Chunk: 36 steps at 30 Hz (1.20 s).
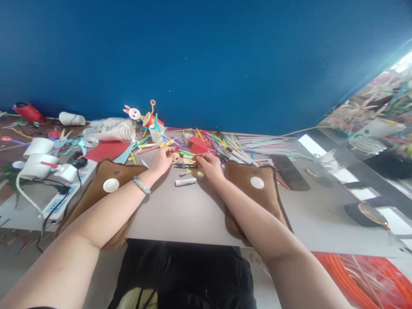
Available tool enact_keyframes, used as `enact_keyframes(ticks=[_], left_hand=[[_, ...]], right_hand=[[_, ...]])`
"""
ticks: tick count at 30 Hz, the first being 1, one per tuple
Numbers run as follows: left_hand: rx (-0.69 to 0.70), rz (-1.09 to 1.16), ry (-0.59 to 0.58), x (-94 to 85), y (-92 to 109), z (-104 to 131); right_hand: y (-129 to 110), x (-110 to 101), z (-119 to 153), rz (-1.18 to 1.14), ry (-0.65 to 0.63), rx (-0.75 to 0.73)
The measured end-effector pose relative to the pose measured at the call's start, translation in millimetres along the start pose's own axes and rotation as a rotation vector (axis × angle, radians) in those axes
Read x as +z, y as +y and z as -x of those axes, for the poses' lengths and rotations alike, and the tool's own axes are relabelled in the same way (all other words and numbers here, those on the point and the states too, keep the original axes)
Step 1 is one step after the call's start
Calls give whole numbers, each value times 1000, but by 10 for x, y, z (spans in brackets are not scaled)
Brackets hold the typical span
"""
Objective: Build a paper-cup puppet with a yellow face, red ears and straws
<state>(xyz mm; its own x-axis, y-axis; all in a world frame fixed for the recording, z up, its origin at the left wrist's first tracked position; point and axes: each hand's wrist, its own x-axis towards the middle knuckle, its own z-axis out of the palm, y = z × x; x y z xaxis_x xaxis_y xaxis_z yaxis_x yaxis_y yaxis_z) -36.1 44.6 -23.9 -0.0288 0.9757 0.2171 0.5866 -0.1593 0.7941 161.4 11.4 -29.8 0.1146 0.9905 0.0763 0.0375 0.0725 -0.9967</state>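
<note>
My left hand, with a bangle on its wrist, is closed in a pinch on a small red piece. To its right, my right hand pinches another small red piece. The two hands are apart. Between them lie dark scissors, a round yellow piece and yellow paper scraps. A glue stick rests on the table in front of the scissors. Behind the hands is red paper.
Brown cushions lie under both forearms. Many coloured strips are heaped along the blue wall. Paper cups, a decorated cup and a power strip stand left. A dark phone-like slab lies right.
</note>
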Motion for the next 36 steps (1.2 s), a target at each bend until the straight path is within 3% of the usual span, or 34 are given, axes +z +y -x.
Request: enact_keyframes(ticks=[2,4,8,11,14,21,36], left_hand=[[12,113,70,-10,32,-5],[14,280,61,-14,71,22],[-135,676,-186,4,138,137],[-292,799,-329,34,158,208],[-350,826,-370,62,171,250],[-346,797,-428,67,251,328],[-306,760,-427,87,222,330]], right_hand=[[-28,-13,4,33,9,-25],[-71,-28,11,60,25,-48],[-171,-57,26,87,48,-47],[-228,-73,45,106,40,-49],[-271,-79,75,171,21,-60],[-327,-52,147,270,-58,-102],[-360,-28,192,332,-112,-124]])
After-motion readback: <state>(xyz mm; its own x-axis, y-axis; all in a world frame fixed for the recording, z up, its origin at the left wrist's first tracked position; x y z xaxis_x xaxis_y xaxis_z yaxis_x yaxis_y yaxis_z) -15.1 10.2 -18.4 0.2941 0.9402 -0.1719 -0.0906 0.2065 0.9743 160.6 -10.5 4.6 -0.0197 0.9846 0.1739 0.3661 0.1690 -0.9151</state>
